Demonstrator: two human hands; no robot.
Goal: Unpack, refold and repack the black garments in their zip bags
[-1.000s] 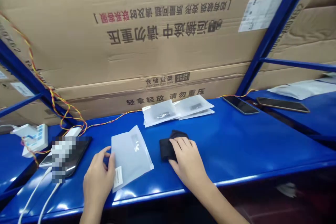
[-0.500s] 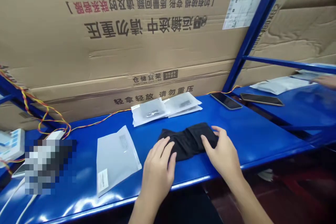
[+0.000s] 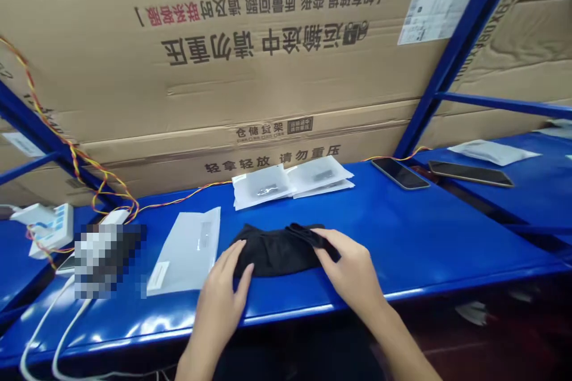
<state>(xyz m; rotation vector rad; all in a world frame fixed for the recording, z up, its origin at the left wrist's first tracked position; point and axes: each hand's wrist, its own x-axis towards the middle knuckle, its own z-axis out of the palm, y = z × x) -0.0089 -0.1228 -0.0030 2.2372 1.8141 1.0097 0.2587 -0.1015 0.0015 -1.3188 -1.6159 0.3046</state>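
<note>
A black cloth [image 3: 277, 253] lies on the blue shelf surface [image 3: 402, 238] between my two hands. My left hand [image 3: 226, 283] rests on its left end, with thumb and fingers apart on the fabric. At the right end, my right hand [image 3: 348, 265] pinches a folded-over edge of the cloth between thumb and fingers. Left of my left hand lies a frosted zip bag [image 3: 185, 253] with a small white label near its lower corner. Behind the cloth, several filled white packets [image 3: 263, 187] lie beside and on one another.
Cardboard boxes [image 3: 268, 83] stand behind the surface. A phone [image 3: 400, 173] lies at the back right, another dark phone [image 3: 471, 173] beyond it near a white packet [image 3: 494, 152]. Twisted cables, a power strip [image 3: 56, 232] and a pixelated object [image 3: 107, 262] are at the left.
My right hand has folded the cloth's right end over toward the left. Both hands and the cloth now lie closer to the zip bag. The other person's hand at the right is out of view.
</note>
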